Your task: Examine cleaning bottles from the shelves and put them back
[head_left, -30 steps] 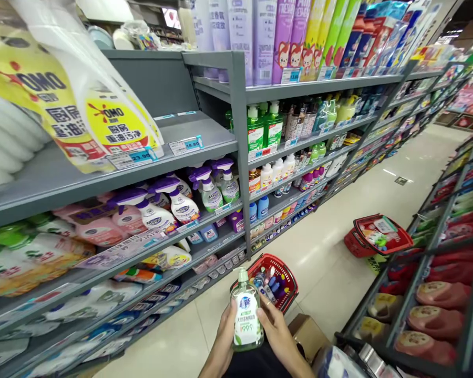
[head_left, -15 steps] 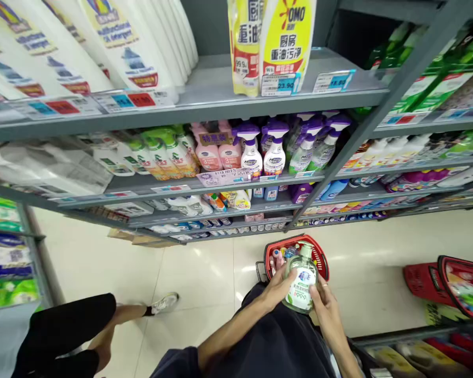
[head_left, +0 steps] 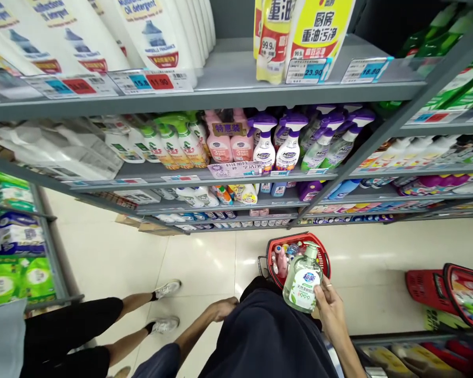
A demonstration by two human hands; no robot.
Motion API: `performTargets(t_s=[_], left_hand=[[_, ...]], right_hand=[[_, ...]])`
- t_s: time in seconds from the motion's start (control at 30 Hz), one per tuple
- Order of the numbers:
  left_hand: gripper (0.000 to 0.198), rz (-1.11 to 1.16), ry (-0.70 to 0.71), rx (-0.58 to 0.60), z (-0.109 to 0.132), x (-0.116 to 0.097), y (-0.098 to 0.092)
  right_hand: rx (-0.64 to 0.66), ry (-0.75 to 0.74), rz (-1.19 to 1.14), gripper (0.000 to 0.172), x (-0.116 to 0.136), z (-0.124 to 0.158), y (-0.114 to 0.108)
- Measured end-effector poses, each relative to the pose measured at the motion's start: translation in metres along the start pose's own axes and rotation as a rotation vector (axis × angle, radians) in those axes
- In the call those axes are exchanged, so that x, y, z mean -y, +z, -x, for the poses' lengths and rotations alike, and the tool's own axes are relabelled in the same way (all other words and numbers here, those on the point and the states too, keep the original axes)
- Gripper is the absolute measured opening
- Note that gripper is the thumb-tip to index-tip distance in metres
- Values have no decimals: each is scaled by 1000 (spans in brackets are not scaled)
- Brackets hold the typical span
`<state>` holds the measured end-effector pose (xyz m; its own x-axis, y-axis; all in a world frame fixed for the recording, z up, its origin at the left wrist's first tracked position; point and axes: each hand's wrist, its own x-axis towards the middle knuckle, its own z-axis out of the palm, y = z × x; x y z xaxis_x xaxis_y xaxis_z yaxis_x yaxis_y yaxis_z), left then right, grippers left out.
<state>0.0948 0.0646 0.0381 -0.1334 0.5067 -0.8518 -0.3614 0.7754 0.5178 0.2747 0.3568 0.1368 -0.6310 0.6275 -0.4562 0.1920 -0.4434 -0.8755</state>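
Note:
My right hand (head_left: 331, 305) is closed on a clear green pump bottle (head_left: 304, 281) of hand soap, with the thumb across the edge of its label. The bottle tilts slightly, its pump at the top. Below it, a red shopping basket (head_left: 268, 247) on the floor holds several small bottles, among them a pink one (head_left: 283, 261). At the left edge of my dark shirt (head_left: 260, 336) hangs my left hand (head_left: 224, 308), away from the bottle. Its fingers are mostly out of sight, so I cannot tell how they are held.
Grey shelves (head_left: 220, 97) ahead carry white detergent bottles (head_left: 157, 37), yellow cleaner pouches (head_left: 315, 31) and purple-topped spray bottles (head_left: 263, 144). Another person's legs (head_left: 114, 315) stand at left. At right is a second red basket (head_left: 425, 289). Green packages (head_left: 19, 281) fill a rack at left.
My left hand has let go of the pump bottle and moved left and down to my side. The bottle stays in my right hand alone. The other person's second shoe has come into view.

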Motion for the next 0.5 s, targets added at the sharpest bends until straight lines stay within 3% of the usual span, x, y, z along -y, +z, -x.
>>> performTargets(t_s=[0.13,0.3,0.4,0.5], left_hand=[[33,-65,63,67,-27,7,1],[19,-146,236,56,-56,-2,23],[14,-253,330,1,-63,-6,32],[8,-425,421,-54,-57,-6,27]], right_hand=[[2,20,-35,75,1,-1,1],[11,32,-47,74,3,-2,5],[22,30,-35,75,4,0,5],[31,30,-45,75,4,4,4]])
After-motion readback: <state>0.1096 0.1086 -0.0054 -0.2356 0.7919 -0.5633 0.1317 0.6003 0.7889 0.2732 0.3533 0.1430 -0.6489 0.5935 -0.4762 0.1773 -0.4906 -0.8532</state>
